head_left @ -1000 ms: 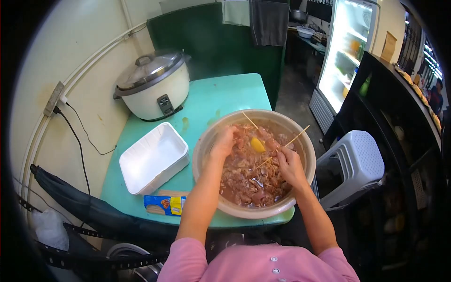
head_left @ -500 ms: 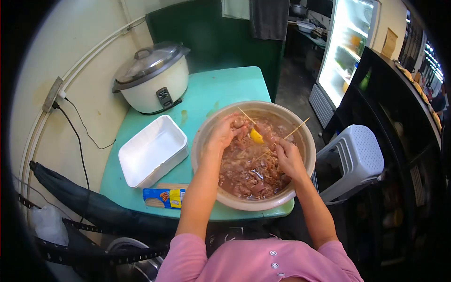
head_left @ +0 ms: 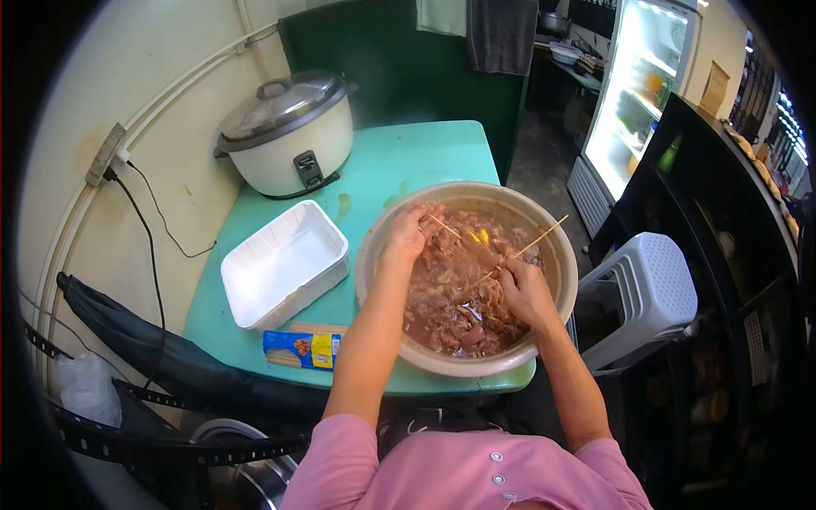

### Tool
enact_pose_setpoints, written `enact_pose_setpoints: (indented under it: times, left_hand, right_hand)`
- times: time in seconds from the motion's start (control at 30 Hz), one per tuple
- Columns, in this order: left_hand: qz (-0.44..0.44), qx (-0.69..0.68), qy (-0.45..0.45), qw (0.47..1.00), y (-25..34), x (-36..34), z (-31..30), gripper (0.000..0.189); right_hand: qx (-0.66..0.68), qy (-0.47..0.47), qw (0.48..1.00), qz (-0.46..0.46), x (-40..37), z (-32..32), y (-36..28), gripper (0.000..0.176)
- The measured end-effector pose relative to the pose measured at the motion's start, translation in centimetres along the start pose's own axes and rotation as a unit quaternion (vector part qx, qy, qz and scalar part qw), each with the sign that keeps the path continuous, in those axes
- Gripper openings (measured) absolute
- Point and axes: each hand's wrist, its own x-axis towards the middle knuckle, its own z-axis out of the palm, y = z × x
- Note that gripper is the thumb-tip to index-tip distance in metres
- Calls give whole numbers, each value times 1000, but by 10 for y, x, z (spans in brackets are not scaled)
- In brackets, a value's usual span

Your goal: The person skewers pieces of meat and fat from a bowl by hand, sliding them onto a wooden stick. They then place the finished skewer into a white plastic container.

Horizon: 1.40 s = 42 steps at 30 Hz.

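Observation:
A large round basin (head_left: 554, 319) holds raw sliced meat (head_left: 459, 314) in brownish liquid, with a yellow piece (head_left: 480, 236) near its back. Over the basin's left part, my left hand (head_left: 410, 231) has its fingers closed around something I cannot make out among the meat. My right hand (head_left: 524, 291) pinches a thin wooden skewer (head_left: 541, 236) that slants up to the right. Another thin stick (head_left: 444, 226) lies between the hands, close to the left fingers.
On the green table (head_left: 425, 144) stand a rice cooker (head_left: 289, 136), an empty white tray (head_left: 285, 263) and a blue-and-yellow skewer packet (head_left: 302, 348). A grey plastic stool (head_left: 654, 280) is right of the table, near a black shelf (head_left: 714, 221) and a lit glass-door fridge (head_left: 637, 93).
The view has shifted slightly, moving the table and basin a little to the right. The yellow piece is now smaller in sight, partly covered by meat. Both hands stay over the basin.

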Motion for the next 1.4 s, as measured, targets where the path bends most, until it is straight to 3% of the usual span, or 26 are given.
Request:
enact_pose_setpoints:
  times: [0.57,0.73,0.87,0.93,1.13,1.33,1.4]
  left_hand:
    - [26,8,0,1000,-3,1,0,11]
    - [68,39,6,997,-7,0,3,26]
    - [46,24,-15,999,-15,10,-2,40]
    - [46,56,-28,997,-16,10,1,39]
    - [36,93,-5,995,-19,3,8,32]
    - [4,41,-19,999,-24,9,6,35]
    - [19,55,-7,998,-28,3,12,27]
  right_hand:
    - [43,-8,999,0,0,0,0,25]
    - [39,-9,999,4,-1,-1,-4,31]
    - [85,15,996,6,-3,5,1,28]
    - [25,14,1000,13,-3,7,9,25]
    - [42,31,999,17,-5,13,8,23]
    - [37,26,999,28,-7,12,4,22]
    - [26,34,999,-2,-7,17,8,18]
